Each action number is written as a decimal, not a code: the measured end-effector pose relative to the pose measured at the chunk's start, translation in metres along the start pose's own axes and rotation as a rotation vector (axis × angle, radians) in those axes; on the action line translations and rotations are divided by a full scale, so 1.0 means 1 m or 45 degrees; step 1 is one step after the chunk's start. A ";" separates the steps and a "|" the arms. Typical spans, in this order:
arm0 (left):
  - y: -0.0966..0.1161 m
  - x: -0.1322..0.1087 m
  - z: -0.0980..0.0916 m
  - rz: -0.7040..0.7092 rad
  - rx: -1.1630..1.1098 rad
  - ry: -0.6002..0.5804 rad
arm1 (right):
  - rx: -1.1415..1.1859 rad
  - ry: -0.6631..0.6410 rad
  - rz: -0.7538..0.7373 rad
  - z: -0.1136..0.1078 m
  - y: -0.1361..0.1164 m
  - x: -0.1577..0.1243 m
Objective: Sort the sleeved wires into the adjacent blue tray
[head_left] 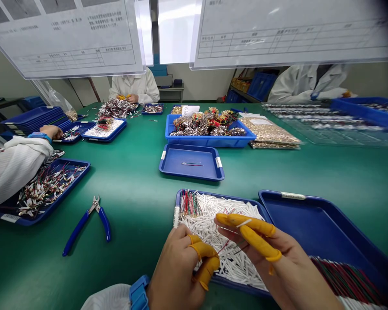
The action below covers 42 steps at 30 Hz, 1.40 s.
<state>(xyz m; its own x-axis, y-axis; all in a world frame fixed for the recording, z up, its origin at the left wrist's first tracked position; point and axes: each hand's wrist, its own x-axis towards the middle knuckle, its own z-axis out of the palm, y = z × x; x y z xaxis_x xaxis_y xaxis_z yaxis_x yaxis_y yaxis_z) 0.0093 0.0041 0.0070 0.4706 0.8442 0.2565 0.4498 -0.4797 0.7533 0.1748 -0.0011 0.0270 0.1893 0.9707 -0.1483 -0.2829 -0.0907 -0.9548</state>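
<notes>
My left hand (181,269), with yellow finger cots on thumb and forefinger, is curled over the near edge of a blue tray (178,202) full of small white tubes (226,254). Its fingers pinch thin red and green wires that run to my right hand. My right hand (271,254), also in yellow cots, hovers over the tubes and holds one small white tube (244,223) between its fingertips. A bundle of red and green wires (190,202) lies at the tray's far left corner.
Blue-handled cutters (90,221) lie left of my tray. A blue tray (320,228) sits to the right, with wire bundles (349,280) at its near side. A small tray (191,162) and a heaped tray (210,129) stand ahead. Co-workers in white coats work around the green table (129,189).
</notes>
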 end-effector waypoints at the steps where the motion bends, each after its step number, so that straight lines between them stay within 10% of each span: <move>1: 0.000 0.000 0.000 -0.010 -0.004 -0.006 | -0.005 -0.010 -0.006 -0.001 0.000 0.000; 42: -0.008 -0.001 0.002 0.035 -0.201 0.164 | 0.349 -0.080 0.201 0.013 0.026 -0.010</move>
<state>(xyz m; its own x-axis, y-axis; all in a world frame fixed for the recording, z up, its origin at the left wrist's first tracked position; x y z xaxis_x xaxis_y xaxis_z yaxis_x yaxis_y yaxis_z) 0.0069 0.0059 -0.0006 0.3758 0.8598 0.3456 0.3089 -0.4679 0.8281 0.1537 -0.0100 0.0074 0.0669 0.9619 -0.2652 -0.5485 -0.1865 -0.8151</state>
